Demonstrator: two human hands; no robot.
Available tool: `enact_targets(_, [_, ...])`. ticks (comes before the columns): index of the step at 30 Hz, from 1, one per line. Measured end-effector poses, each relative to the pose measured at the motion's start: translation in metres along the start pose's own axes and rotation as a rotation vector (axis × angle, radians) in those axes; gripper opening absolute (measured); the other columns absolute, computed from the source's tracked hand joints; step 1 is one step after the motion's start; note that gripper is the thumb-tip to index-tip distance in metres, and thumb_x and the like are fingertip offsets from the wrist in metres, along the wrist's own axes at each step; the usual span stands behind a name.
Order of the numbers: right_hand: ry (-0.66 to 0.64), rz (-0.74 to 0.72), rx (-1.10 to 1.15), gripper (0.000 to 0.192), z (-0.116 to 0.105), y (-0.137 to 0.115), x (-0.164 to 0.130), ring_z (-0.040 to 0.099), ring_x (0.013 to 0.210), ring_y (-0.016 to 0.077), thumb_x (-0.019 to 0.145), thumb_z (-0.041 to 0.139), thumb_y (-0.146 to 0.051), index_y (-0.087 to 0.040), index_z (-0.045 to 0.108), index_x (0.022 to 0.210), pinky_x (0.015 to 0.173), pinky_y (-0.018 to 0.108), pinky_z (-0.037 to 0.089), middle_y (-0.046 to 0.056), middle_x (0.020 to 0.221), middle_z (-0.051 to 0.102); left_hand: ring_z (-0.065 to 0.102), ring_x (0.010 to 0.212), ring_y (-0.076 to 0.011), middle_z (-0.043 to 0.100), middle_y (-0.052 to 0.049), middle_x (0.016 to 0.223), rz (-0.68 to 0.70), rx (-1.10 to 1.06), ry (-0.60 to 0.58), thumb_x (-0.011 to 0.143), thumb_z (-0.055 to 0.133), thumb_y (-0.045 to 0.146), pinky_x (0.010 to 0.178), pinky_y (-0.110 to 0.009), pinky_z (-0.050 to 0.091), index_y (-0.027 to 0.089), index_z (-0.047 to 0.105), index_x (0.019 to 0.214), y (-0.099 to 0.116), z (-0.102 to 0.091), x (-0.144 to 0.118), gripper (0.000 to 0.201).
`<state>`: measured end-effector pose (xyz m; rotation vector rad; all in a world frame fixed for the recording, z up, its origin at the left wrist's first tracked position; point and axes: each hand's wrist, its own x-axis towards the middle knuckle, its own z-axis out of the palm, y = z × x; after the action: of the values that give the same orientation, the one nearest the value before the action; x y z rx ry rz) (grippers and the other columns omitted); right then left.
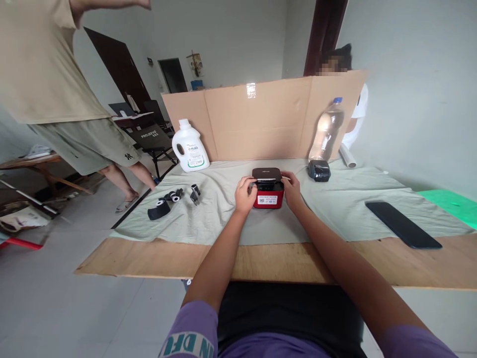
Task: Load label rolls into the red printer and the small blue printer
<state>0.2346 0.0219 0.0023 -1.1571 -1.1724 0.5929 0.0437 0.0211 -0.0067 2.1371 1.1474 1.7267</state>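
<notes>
A small red and black box-shaped device [269, 200], which looks like a label printer, sits on the grey-green cloth straight ahead of me. Its black lid [267, 174] is raised a little at the front, and a white sticker with printed codes faces me. My left hand [245, 194] grips its left side, fingers curled at the lid's edge. On the opposite side, my right hand [291, 190] holds the lid's right edge. My fingertips are partly hidden behind the device. Left of it lie several black and white rolls [169, 200] and a small dark part [194, 194].
A white detergent jug [191, 148] and a clear bottle [327, 129] stand before a cardboard screen [259, 124]. A black wrapped roll [319, 171] lies by the bottle; a dark flat slab [402, 223] lies right. One person stands left, another sits behind the cardboard.
</notes>
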Motion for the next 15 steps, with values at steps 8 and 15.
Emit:
enact_targets(8, [-0.037,0.108,0.074,0.062,0.005,0.012,0.008,0.061,0.113,0.0209,0.075,0.049,-0.040,-0.026,0.047,0.135,0.091,0.035,0.053,0.009,0.133,0.059,0.054,0.116,-0.0248,0.065,-0.005,0.124,-0.041,0.130,-0.021,0.089,0.053,0.017,0.103,-0.040,0.045,0.024,0.068,0.091,-0.002,0.000,0.004,0.017])
enact_targets(15, [-0.074,0.069,-0.006,0.058,0.003,0.005,0.004,0.063,0.109,0.0211,0.077,0.046,-0.046,-0.022,0.054,0.130,0.090,0.034,0.053,0.009,0.130,0.063,0.057,0.115,-0.0246,0.071,-0.003,0.120,-0.018,0.098,-0.061,0.089,0.054,0.015,0.101,-0.040,0.045,0.024,0.067,0.092,0.001,-0.005,0.005,0.017])
